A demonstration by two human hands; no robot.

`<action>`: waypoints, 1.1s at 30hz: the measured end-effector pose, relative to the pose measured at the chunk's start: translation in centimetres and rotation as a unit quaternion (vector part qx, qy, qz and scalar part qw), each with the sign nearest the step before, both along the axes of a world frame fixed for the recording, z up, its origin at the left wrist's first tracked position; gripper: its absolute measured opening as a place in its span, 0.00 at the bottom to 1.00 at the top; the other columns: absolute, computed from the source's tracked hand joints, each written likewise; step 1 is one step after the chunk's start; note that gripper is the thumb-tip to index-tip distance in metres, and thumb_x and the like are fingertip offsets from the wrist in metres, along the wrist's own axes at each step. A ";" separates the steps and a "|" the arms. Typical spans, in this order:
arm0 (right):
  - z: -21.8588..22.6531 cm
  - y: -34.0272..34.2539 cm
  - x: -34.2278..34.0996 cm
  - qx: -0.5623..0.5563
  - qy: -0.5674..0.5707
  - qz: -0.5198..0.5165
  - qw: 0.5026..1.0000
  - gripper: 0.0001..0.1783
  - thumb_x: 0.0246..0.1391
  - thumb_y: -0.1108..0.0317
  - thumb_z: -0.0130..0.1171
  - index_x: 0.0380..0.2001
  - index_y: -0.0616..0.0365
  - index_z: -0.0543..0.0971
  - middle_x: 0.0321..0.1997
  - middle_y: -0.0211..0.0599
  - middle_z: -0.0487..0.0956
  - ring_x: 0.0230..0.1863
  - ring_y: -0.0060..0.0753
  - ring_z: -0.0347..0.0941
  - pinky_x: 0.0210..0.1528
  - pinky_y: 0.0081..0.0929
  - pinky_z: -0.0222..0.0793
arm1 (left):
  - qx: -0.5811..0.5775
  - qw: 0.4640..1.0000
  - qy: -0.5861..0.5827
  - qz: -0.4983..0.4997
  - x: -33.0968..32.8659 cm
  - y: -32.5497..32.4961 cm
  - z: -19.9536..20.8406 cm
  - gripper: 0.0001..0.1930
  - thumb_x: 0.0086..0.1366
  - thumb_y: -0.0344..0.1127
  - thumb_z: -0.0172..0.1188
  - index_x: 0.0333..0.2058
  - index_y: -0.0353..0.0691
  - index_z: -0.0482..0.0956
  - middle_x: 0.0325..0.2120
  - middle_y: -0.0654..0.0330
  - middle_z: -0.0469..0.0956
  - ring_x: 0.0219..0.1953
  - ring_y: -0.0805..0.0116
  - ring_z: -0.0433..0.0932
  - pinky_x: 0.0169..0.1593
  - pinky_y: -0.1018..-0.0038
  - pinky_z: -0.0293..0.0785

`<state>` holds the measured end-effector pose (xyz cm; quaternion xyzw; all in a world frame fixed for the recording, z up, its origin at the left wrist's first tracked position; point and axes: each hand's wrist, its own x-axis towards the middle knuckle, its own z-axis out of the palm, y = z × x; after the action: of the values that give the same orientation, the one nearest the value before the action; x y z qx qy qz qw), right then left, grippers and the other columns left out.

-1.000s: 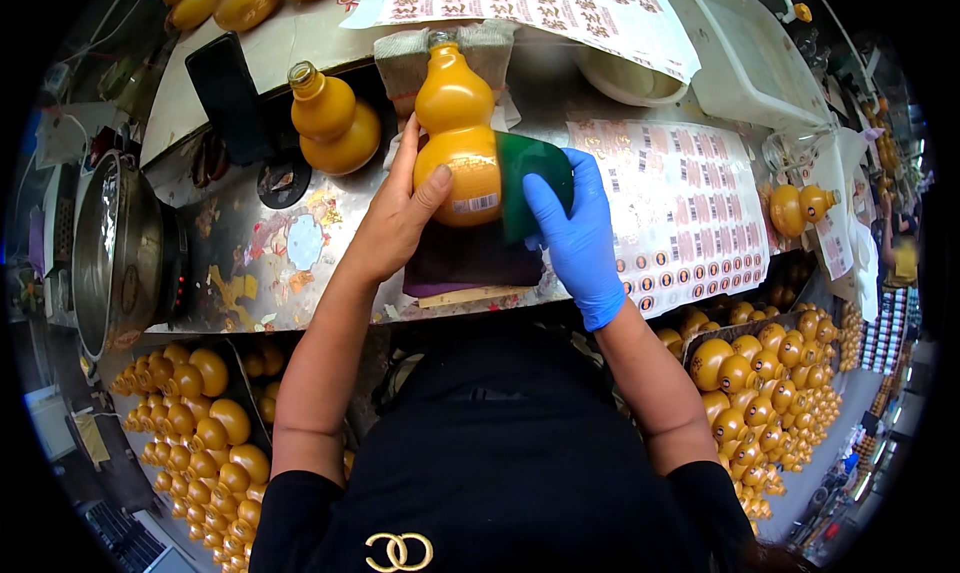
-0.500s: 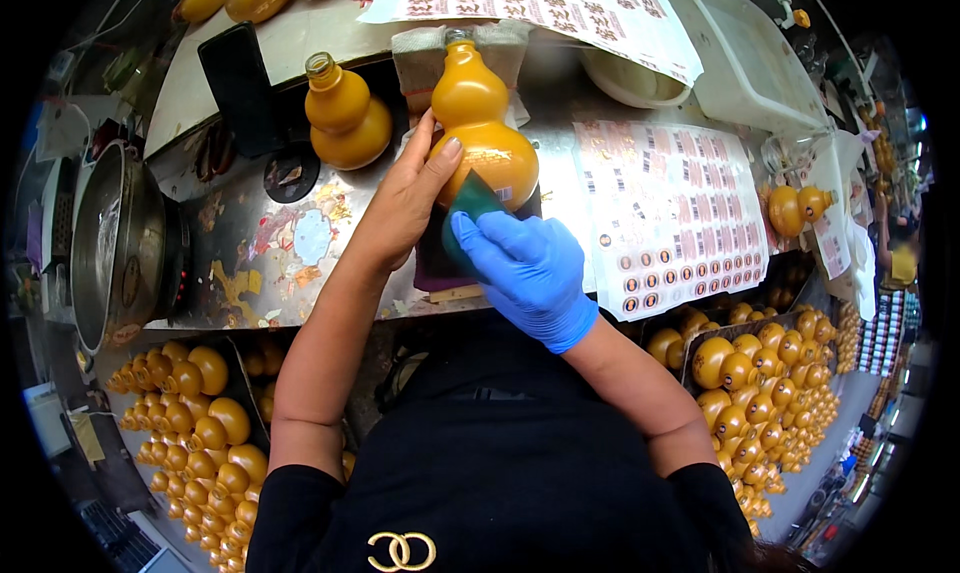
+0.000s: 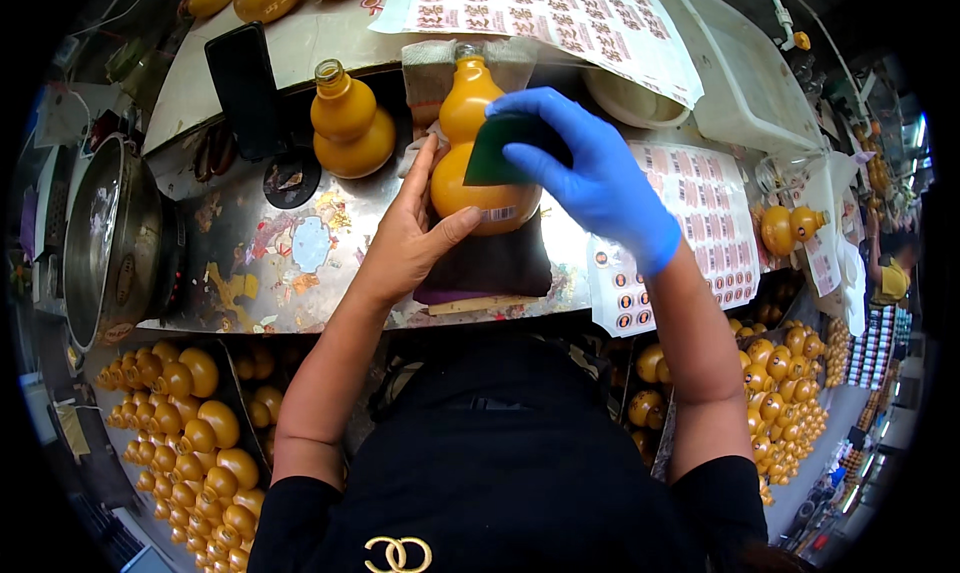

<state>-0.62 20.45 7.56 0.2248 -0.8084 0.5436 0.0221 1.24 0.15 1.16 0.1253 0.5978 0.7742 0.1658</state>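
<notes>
A yellow gourd-shaped bottle (image 3: 455, 183) lies tilted back on a dark pad (image 3: 500, 263), its neck resting against a folded cloth (image 3: 420, 68). My bare left hand (image 3: 408, 248) grips its left side, fingers along the bulbs and thumb on the lower one. In its blue glove, my right hand (image 3: 610, 183) holds a flat dark-green scraper (image 3: 508, 155) over the bottle's right side, across the lower bulb. The scraper hides part of the bottle; whether it touches the surface I cannot tell. Below it shows a small barcode label (image 3: 497, 214).
Another gourd bottle (image 3: 350, 133) stands at left, beside a black phone (image 3: 243, 93). A metal pan (image 3: 100, 243) sits farther left. Printed sticker sheets (image 3: 700, 203) lie at right, with a bowl (image 3: 640, 101) and plastic bin (image 3: 750, 73) behind. Many bottles (image 3: 200, 433) fill crates below the table.
My right hand has moved up and right and turned, taking the scraper from the bottle's lower front to higher up. My left thumb has shifted down on the lower bulb.
</notes>
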 end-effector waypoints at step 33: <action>-3.4 -2.7 6.0 -0.199 -0.046 -0.283 0.937 0.19 0.54 0.72 0.59 0.47 0.60 0.66 0.38 0.37 0.78 0.38 0.21 0.74 0.41 0.21 0.71 | -0.046 0.999 -0.007 0.021 -2.2 1.7 0.6 0.32 0.70 0.49 0.47 0.64 0.34 0.53 0.57 0.53 0.65 0.59 0.66 0.64 0.62 0.72 0.59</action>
<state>5.37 17.75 4.19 -0.0470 -0.7141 0.6743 0.1821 -0.99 1.85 1.72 0.0995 0.6341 0.7501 0.1595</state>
